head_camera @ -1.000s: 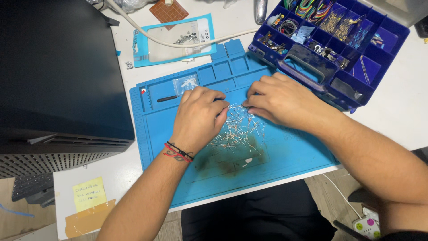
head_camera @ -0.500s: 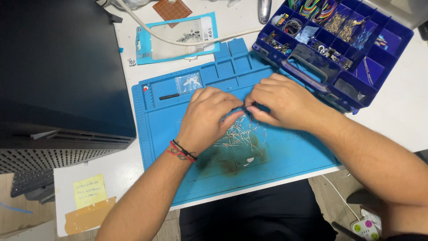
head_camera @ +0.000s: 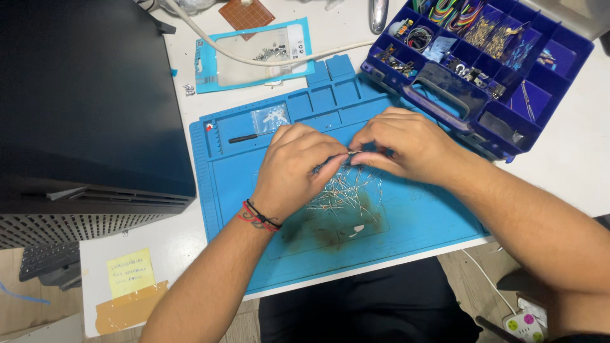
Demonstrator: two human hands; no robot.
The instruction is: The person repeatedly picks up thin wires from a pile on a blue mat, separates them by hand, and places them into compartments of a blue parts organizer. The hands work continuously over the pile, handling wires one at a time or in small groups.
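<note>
My left hand (head_camera: 297, 166) and my right hand (head_camera: 399, 141) meet over a blue silicone work mat (head_camera: 241, 178). Their fingertips pinch a thin wire-legged component (head_camera: 348, 154) between them. Right under the hands lies a loose heap of small wire-legged components (head_camera: 343, 190) on the mat. A red and black band circles my left wrist. The part of the component inside my fingers is hidden.
A dark blue compartment box (head_camera: 483, 63) with small parts stands open at the upper right. A black computer case (head_camera: 82, 108) fills the left. A clear packet (head_camera: 251, 54), a white cable (head_camera: 286, 60), a small bag (head_camera: 270, 117) and a yellow sticky note (head_camera: 130, 272) lie around.
Both hands stay pinched together over the heap, with only small finger movements. The view has shifted slightly.
</note>
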